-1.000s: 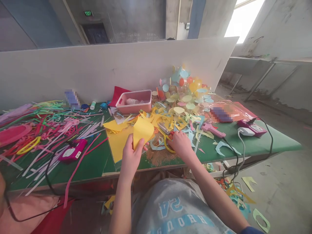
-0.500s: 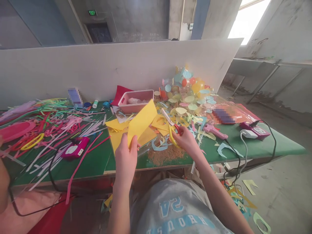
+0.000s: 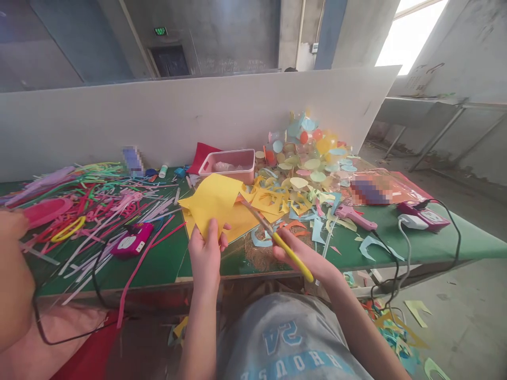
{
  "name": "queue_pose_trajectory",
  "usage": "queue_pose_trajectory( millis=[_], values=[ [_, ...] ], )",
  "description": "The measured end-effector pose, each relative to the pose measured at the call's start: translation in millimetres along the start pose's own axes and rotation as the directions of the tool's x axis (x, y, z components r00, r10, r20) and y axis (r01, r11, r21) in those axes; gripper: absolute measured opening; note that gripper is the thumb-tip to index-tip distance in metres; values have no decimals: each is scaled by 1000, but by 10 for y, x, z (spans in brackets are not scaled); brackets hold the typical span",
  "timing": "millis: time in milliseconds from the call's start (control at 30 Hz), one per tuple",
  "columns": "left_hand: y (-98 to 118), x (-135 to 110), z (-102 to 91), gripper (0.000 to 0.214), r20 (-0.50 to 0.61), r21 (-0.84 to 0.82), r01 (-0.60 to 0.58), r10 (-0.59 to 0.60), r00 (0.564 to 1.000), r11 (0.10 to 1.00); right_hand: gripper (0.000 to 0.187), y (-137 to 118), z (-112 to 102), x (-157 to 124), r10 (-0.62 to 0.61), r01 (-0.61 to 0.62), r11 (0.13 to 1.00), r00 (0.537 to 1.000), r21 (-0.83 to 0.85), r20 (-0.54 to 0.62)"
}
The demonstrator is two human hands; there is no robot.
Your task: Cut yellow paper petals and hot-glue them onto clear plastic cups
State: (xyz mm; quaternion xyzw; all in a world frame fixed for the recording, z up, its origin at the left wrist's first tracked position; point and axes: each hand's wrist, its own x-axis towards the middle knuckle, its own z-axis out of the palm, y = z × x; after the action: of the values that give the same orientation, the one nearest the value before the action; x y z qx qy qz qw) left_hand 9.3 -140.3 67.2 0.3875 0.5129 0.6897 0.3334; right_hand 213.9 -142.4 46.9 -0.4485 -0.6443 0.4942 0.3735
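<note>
My left hand (image 3: 208,248) pinches the lower edge of a yellow sheet of paper (image 3: 216,198), which bends over above the table. In my right hand (image 3: 299,256) is a pair of scissors (image 3: 291,248) with yellow on the handle. The blade tips point up and left and reach the right edge of the yellow sheet; I cannot tell whether they are on the paper or behind it. Beneath lie more yellow paper (image 3: 241,227) and cut yellow scraps (image 3: 273,200).
A pink bin (image 3: 227,171) stands behind the paper. Paper discs and balloon-like balls (image 3: 312,153) are piled at the back right. A pink glue gun (image 3: 356,216) and a power strip (image 3: 423,216) with cords lie right. Coloured strips (image 3: 99,211) and another person's arm (image 3: 13,274) are left.
The yellow sheet has tipped down and now bends leftward. The scissors have turned and moved in, their blades swinging left to the sheet's edge. Another person's hand has come in at left.
</note>
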Motion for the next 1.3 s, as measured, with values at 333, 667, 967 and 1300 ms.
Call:
queue_pose_trajectory(
  millis=[333,667,967,1300],
  values=[
    [-23,-1,2,28,84,47,17,-21,996,999,50,-61,1,-13,31,-11,996,972,-88,233],
    [-54,-36,29,34,270,147,65,-103,957,987,61,-79,-34,-16,56,-26,994,958,-108,280],
    [-64,-14,-16,31,299,142,62,-102,949,988,66,-118,-27,-17,111,-80,990,951,-116,288],
    [-5,-26,-10,32,283,121,77,-108,953,990,65,-122,-44,-31,73,-30,988,954,-150,289]
  ],
)
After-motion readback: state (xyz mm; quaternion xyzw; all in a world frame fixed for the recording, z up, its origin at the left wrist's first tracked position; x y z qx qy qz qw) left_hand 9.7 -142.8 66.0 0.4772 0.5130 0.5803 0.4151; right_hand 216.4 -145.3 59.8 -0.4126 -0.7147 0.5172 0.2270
